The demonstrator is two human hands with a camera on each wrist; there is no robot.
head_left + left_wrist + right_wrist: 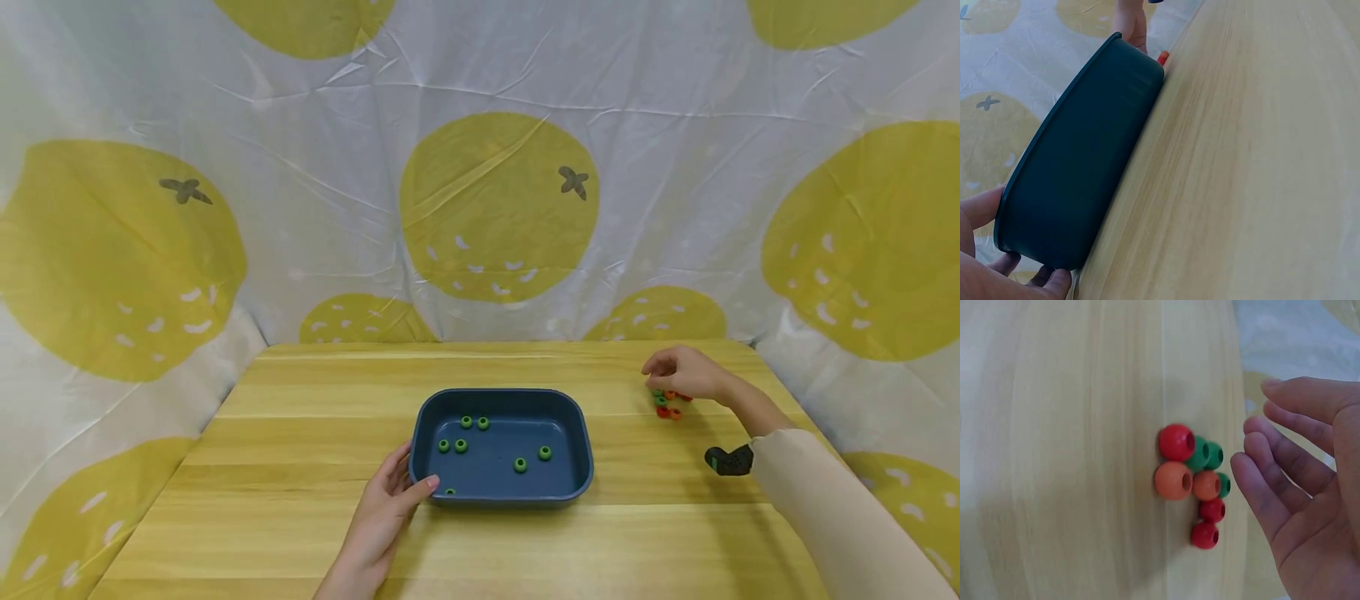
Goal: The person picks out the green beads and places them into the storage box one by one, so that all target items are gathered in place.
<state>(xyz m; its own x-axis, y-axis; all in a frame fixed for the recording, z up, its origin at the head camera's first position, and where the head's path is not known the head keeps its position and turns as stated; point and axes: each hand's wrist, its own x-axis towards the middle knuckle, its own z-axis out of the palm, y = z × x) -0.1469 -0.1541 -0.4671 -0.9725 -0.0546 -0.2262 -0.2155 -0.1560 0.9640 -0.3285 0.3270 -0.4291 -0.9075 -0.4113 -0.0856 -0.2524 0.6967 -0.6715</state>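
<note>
Blue tray (491,467) on table (300,467); inside, seven green beads (461,446), one mostly hidden. Pinched at near-left corner by left hand (384,504). Right of tray, beside mixed bead cluster (663,412), right hand (688,373) loosely spread.

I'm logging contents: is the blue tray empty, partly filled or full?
Partly filled: green beads lie scattered inside the blue tray, with bare space between them.

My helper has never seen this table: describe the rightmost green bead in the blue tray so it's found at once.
On the wooden table, find the blue tray that the left hand grips at its near left corner. The tray's right half holds just a pair. Yours is the rightmost green bead, set slightly farther back than its neighbour.
</note>
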